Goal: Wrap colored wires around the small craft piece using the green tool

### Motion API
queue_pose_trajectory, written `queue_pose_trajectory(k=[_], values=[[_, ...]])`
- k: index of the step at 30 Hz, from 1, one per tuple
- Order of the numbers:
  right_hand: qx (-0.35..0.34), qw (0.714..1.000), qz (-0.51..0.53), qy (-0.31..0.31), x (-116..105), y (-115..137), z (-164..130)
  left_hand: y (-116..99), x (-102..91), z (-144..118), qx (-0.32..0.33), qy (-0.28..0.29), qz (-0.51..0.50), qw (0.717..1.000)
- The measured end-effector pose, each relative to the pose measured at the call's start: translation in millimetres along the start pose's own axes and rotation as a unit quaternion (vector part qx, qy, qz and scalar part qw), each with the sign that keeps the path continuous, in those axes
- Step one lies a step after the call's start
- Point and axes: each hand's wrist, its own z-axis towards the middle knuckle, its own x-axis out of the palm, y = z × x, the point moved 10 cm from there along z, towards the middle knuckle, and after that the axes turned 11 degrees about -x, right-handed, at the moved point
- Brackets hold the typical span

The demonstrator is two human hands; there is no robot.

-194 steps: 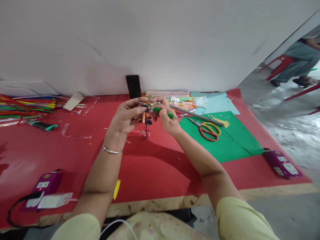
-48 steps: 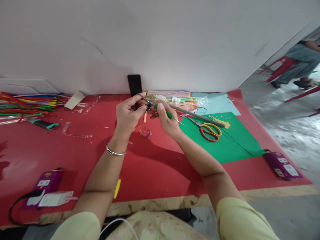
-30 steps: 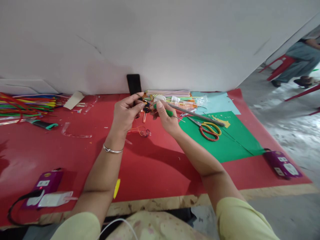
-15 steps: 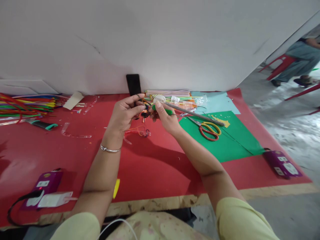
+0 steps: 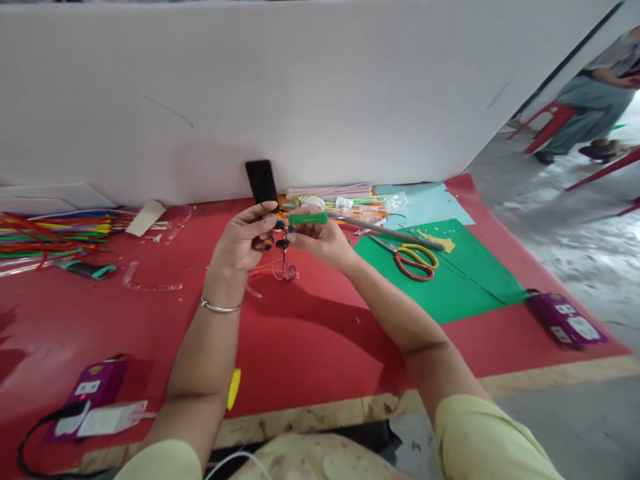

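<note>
Above the red mat [image 5: 310,333]: left hand [image 5: 243,240] pinches a small beaded wire piece [image 5: 283,243]; right hand [image 5: 320,239] grips a smooth green-handled tool [image 5: 307,218]. Right of both, scissors [image 5: 413,257] with looped handles lie on flat green paper [image 5: 465,283].

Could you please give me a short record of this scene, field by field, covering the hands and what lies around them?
left hand: raised over the mat, pinching a small beaded piece
right hand: grips a green-handled tool, held level at the piece
surface: red mat
right of hands: scissors on green sheet
far left: coloured sticks
by the wall: black phone, upright
near edges: purple devices
</note>
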Motion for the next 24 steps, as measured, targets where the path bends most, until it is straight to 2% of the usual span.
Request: queue_pose_trajectory(k=[4,13,24], values=[[0.027,0.999,-0.009,0.038,-4.4,-13.4,3.5,7.5,-5.6,5.3,-0.041,-0.021,-0.042,0.998],[0.047,0.996,0.043,0.056,2.6,-5.9,1.3,23.5,2.2,10.1,-0.112,0.002,-0.069,0.991],[0.044,0.998,0.03,0.046,2.7,-10.4,1.1,25.9,6.2,11.0,-0.114,0.02,-0.057,0.992]])
